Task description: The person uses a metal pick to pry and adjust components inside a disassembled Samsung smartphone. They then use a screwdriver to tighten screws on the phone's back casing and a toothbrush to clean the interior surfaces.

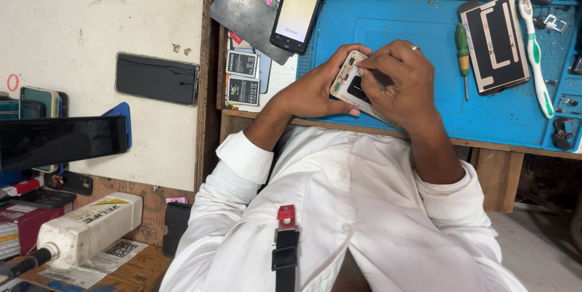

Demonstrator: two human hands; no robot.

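Both my hands hold an opened phone (350, 87) with a pale frame and its back cover off, just above the near edge of the blue work mat (424, 31). My left hand (315, 93) grips the phone's left end from below. My right hand (401, 83) lies over its right part, and the fingertips press into the dark inner area. A ring shows on one finger of that hand. White shirt sleeves cover both forearms.
A black phone with a lit screen (297, 7) leans behind the hands on a grey metal plate (242, 16). On the mat lie a green-handled screwdriver (462, 49), a dark phone panel (494, 43) and a white-green toothbrush (536, 49). Two batteries (242, 77), another black phone (156, 78) and a white bottle (91, 228) are at the left.
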